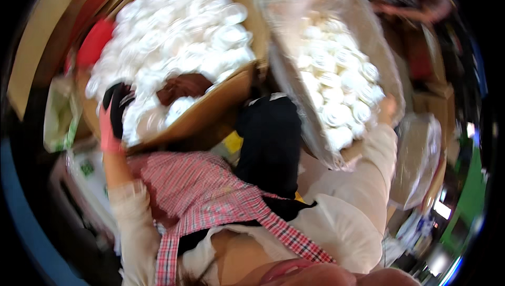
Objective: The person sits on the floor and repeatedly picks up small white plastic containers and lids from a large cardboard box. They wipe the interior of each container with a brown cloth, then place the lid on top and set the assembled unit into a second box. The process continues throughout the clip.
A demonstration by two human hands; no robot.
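Two containers of white plastic lids. Cardboard box (pixel 231 94), on the person's left, heaped with white lids (pixel 179 33); the left hand (pixel 113 115), in a pink-and-black glove, grips its near-left rim. Clear plastic bag (pixel 368 28) of more lids, on the right; the right hand (pixel 388 108), bare, presses its near-right edge, grip unclear. Checked apron (pixel 205 191) below.

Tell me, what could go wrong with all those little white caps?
The cardboard box is heaped with white caps above its rim, so some could tumble out where the gloved left hand grips it. The right hand reaches around a thin clear plastic bag of caps; it might slip or tear.
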